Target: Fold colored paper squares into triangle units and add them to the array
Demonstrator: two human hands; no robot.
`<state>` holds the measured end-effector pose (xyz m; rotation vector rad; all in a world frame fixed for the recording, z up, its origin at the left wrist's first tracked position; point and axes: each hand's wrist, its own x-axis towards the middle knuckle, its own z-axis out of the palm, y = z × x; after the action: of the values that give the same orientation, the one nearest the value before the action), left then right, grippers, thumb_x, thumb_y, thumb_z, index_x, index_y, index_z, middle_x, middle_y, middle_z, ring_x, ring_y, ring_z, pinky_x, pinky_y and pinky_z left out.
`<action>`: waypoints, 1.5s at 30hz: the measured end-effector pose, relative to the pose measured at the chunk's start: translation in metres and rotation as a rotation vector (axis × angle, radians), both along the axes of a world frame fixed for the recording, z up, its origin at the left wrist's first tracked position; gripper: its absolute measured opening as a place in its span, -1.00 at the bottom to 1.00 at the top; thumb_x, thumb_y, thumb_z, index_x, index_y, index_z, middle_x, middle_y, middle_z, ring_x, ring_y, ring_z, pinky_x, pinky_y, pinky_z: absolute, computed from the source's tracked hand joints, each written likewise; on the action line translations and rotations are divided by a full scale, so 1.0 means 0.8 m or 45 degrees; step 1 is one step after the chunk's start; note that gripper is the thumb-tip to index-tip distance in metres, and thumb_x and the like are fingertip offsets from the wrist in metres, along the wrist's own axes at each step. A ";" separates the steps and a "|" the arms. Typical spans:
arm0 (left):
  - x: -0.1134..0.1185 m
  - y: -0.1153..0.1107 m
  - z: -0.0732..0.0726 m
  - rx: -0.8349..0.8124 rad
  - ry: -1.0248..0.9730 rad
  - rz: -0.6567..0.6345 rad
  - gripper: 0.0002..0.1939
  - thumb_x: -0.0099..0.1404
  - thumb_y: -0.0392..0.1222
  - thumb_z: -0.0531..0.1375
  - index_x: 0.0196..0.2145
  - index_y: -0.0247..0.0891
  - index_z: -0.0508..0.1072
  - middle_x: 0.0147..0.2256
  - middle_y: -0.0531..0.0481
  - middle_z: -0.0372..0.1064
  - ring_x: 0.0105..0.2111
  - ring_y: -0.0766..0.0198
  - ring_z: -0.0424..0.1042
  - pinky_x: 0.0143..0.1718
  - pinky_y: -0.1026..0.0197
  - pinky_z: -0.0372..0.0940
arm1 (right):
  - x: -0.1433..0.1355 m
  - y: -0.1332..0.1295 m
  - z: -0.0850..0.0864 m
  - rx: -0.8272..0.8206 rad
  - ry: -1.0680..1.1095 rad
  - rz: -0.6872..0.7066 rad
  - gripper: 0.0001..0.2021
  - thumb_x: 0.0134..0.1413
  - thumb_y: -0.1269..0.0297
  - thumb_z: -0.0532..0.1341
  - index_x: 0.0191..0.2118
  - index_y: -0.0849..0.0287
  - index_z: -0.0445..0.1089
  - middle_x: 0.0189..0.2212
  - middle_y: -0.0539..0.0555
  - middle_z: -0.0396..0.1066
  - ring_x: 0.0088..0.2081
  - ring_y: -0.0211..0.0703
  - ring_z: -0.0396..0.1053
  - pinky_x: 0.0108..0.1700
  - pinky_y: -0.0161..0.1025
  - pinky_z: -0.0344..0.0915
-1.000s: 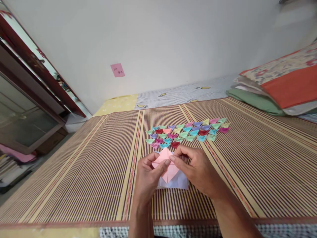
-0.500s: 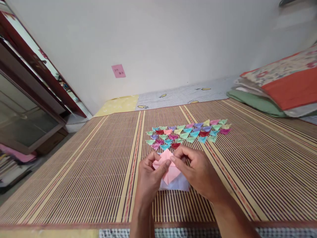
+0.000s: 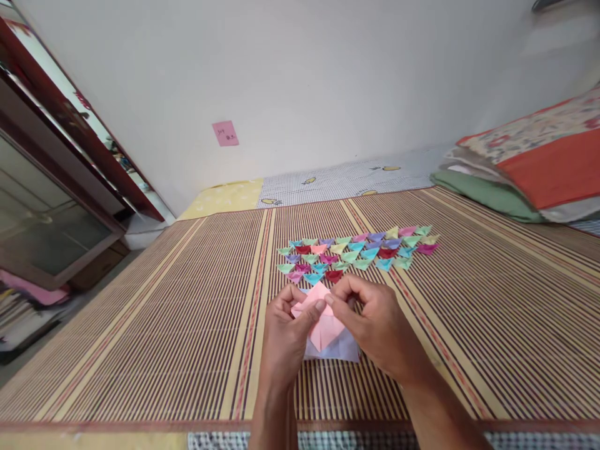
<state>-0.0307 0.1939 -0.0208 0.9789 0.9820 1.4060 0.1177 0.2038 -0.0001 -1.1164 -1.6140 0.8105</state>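
Observation:
A pink folded paper (image 3: pixel 323 331), diamond-shaped with crease lines, is held up between both hands. My left hand (image 3: pixel 287 331) pinches its left side, thumb on the front face. From the right, my right hand (image 3: pixel 375 322) grips its upper right edge between thumb and fingers. Both thumbs nearly meet near the paper's middle. Beneath the pink paper lies a pale lavender sheet (image 3: pixel 344 349), partly covered by it. Just beyond my hands, several small folded paper boats (image 3: pixel 360 264) in many colours stand in rows on the striped mat (image 3: pixel 187 325).
A white wall (image 3: pixel 328 81) with a pink note (image 3: pixel 225 133) rises behind the mat. Folded bedding (image 3: pixel 548 169) is stacked at the far right. On the left are a glass-panelled door (image 3: pixel 42 212) and, below it, a pink item (image 3: pixel 35 289) on stacked things.
Both hands and the pink paper sit very slightly further right and lower in view. The grip on the paper looks the same.

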 end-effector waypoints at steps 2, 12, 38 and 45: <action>0.001 -0.001 0.001 -0.014 -0.024 -0.003 -0.58 0.09 -0.05 0.49 -0.46 -0.23 0.31 -0.63 0.20 0.28 -0.67 0.45 0.23 -0.62 0.40 0.16 | 0.000 0.000 0.000 0.008 0.006 -0.006 -0.75 0.18 0.29 0.22 -0.53 0.13 0.27 -0.60 -0.09 0.25 -0.54 -0.27 0.20 -0.49 -0.30 0.14; 0.000 0.001 0.003 -0.025 0.021 -0.017 -0.67 0.09 -0.01 0.48 -0.39 -0.31 0.53 -0.57 0.09 0.40 -0.62 0.39 0.32 -0.57 0.35 0.24 | 0.001 -0.002 -0.001 0.109 0.002 0.000 -0.74 0.16 0.35 0.22 -0.54 0.12 0.23 -0.61 -0.10 0.24 -0.54 -0.27 0.20 -0.48 -0.30 0.15; -0.003 0.000 -0.002 0.013 0.121 -0.104 -0.65 0.26 0.03 0.36 -0.45 -0.31 0.45 -0.58 0.11 0.28 -0.61 0.42 0.19 -0.57 0.36 0.13 | 0.001 -0.002 -0.001 0.070 -0.024 -0.009 -0.74 0.28 0.23 0.22 -0.46 0.12 0.28 -0.59 -0.11 0.23 -0.55 -0.28 0.23 -0.50 -0.32 0.16; 0.000 -0.001 0.003 0.062 0.154 -0.111 -0.63 0.28 0.04 0.34 -0.47 -0.31 0.43 -0.59 0.14 0.21 -0.61 0.43 0.13 -0.57 0.36 0.09 | 0.000 -0.002 -0.003 0.092 -0.083 -0.038 -0.71 0.31 0.20 0.20 -0.46 0.11 0.25 -0.61 -0.11 0.21 -0.57 -0.28 0.21 -0.50 -0.31 0.15</action>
<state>-0.0304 0.1935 -0.0182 1.1403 0.9856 1.3156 0.1174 0.2026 -0.0023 -1.1230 -1.6638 0.6979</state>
